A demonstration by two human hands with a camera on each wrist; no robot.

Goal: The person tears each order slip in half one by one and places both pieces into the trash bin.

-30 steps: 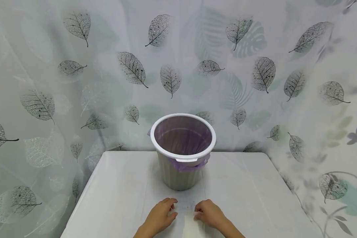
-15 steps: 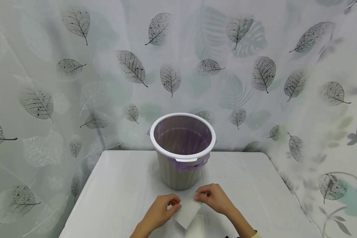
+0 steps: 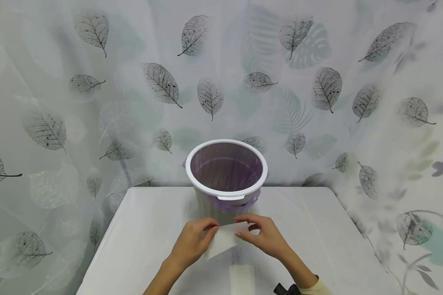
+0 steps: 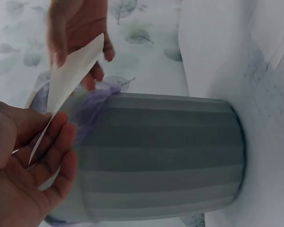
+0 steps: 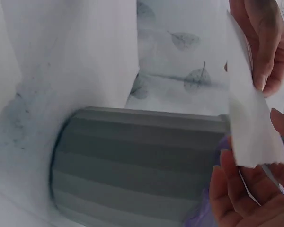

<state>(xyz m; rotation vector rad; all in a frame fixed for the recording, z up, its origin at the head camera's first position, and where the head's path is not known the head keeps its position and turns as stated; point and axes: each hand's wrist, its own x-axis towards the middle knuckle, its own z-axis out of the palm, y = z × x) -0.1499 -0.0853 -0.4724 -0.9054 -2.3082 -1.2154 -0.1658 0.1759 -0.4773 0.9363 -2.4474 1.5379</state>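
Note:
A thin white sheet of tissue paper (image 3: 221, 241) is held up in front of the bin in the head view. My left hand (image 3: 192, 241) pinches its upper left edge between thumb and fingers. At the sheet's right side is my right hand (image 3: 263, 235), with its thumb and fingers spread apart. In the right wrist view the sheet's ragged edge (image 5: 260, 163) hangs between that thumb and those fingers, with no pinch showing. A second white sheet of tissue (image 3: 242, 280) lies flat on the table near the front.
A grey ribbed bin (image 4: 165, 151) with a white rim (image 3: 226, 193) stands on the white table (image 3: 151, 229), just beyond the hands. Its purple bag liner (image 3: 240, 204) folds over the rim. A leaf-patterned curtain (image 3: 133, 102) hangs behind and at both sides.
Both hands were low over the table, then raised a tissue sheet off the lower one and moved it up towards the bin. The right hand's pinch has since loosened.

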